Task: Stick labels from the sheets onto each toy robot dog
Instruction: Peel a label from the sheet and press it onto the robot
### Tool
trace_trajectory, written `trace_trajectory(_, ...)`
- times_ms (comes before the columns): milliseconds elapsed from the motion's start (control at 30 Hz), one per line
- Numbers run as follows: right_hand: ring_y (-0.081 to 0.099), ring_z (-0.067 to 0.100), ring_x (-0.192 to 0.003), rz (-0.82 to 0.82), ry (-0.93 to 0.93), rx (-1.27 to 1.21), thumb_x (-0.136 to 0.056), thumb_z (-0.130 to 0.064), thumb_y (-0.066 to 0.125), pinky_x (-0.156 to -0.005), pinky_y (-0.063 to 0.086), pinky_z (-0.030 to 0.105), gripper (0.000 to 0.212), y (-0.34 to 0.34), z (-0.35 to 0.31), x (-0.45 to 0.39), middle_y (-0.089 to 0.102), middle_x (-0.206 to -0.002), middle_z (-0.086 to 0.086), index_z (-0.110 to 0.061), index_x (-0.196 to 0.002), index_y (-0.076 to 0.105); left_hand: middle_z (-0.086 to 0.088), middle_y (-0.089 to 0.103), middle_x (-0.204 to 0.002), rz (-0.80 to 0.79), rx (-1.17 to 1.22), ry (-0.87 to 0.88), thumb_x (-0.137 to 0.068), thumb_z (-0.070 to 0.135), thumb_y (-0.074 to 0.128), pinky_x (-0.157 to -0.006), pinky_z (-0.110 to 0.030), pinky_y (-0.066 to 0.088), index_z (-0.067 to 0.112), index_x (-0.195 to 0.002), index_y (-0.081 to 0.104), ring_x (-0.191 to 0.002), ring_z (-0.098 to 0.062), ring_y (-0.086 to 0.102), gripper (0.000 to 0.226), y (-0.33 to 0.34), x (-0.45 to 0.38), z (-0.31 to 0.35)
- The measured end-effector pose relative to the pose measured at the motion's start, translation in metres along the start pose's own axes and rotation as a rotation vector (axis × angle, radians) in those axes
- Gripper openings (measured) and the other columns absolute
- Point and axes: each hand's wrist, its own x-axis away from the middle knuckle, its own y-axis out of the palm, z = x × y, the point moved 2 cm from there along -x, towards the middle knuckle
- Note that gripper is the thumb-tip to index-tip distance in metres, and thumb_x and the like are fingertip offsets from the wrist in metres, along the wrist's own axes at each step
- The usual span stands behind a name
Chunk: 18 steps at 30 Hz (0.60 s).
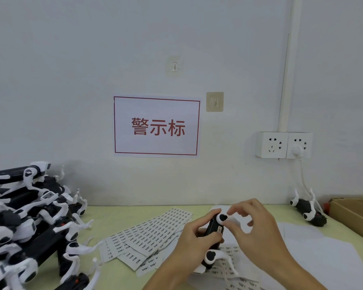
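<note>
The toy robot dog (215, 233) in work sat off the surface (117, 218), held over the label sheets (153, 233) near the front edge, slightly right of the middle. The left hand (194, 245) was curled round its black body, thumb across the side, taking the whole weight. The right hand (258, 225) hovered at the dog's upper end with thumb and forefinger drawn together in a pinch beside the white hip joint; whether a label sat between them was too small to tell, though a small pale patch showed on the black flank.

The dog looked like light, rigid moulded plastic. Its body was the sound place to hold: broad, stiff and easy to wrap. The thin white legs stuck out on hinged joints and would likely swing or snap if used as handles, and the glossy shell could slip in a loose grip. The labels, by contrast, were flimsy paper, apt to curl or stick to a fingertip, so they called for an edge pinch.

A heap of robot dogs (29, 222) covered the left end of the surface, and a single dog (307, 210) lay near the back right, beside a cardboard box (354, 214) at the right edge. A wall sign (156, 125) hung behind.
</note>
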Motion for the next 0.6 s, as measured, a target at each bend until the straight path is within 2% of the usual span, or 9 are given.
trace_trajectory(100,0.055,0.009,-0.098,-0.039,-0.154,0.005,-0.088,-0.008,0.066,-0.078,0.04,0.014,0.034,0.002,0.004,0.007,0.052,-0.096,-0.017,-0.041,-0.096,0.069,-0.014,0.077,-0.095,0.018,0.052,-0.037,-0.092,0.005,0.063,-0.079,-0.025,0.055,0.04,-0.131,0.063,-0.087,-0.017,0.072,0.052,-0.003,0.0,-0.006)
trace_trajectory(200,0.052,0.009,-0.102,-0.068,-0.343,0.165,-0.075,-0.006,0.06,-0.081,0.041,0.016,0.051,0.008,0.008,0.017,0.048,-0.104,-0.015,-0.039,-0.112,0.072,-0.015,0.076,-0.099,0.025,0.121,-0.065,-0.092,0.004,0.065,-0.072,-0.025,0.057,0.039,-0.131,0.063,-0.093,-0.021,0.073,0.052,-0.005,0.001,-0.01)
trace_trajectory(267,0.049,0.01,-0.109,-0.087,-0.41,0.236,-0.07,-0.007,0.059,-0.085,0.043,0.024,0.057,0.011,0.011,0.02,0.049,-0.113,-0.009,-0.037,-0.116,0.072,-0.016,0.075,-0.107,0.011,0.152,-0.077,-0.092,0.004,0.067,-0.076,-0.027,0.057,0.039,-0.131,0.063,-0.101,-0.025,0.072,0.053,-0.005,0.001,-0.01)
trace_trajectory(367,0.044,0.012,-0.116,-0.078,-0.448,0.274,-0.07,-0.012,0.05,-0.086,0.046,0.036,0.057,0.011,0.012,0.021,0.053,-0.12,-0.002,-0.035,-0.117,0.072,-0.014,0.074,-0.113,0.001,0.146,-0.07,-0.089,0.002,0.066,-0.085,-0.027,0.054,0.042,-0.131,0.062,-0.105,-0.027,0.071,0.058,-0.007,0.002,-0.011)
trace_trajectory(467,0.039,0.011,-0.121,-0.072,-0.411,0.302,-0.071,-0.018,0.041,-0.089,0.04,0.034,0.06,0.011,0.013,0.02,0.052,-0.125,-0.003,-0.04,-0.118,0.071,-0.011,0.075,-0.108,-0.002,0.141,-0.051,-0.08,0.009,0.068,-0.085,-0.025,0.053,0.04,-0.132,0.061,-0.098,-0.023,0.072,0.061,-0.007,0.002,-0.01)
trace_trajectory(600,0.037,0.007,-0.122,-0.078,-0.35,0.274,-0.068,-0.006,0.051,-0.092,0.037,0.033,0.068,0.012,0.018,0.02,0.051,-0.125,-0.005,-0.044,-0.121,0.069,-0.014,0.075,-0.101,-0.026,0.134,-0.047,-0.076,0.013,0.068,-0.08,-0.022,0.053,0.039,-0.132,0.062,-0.095,-0.021,0.072,0.062,-0.006,0.002,-0.01)
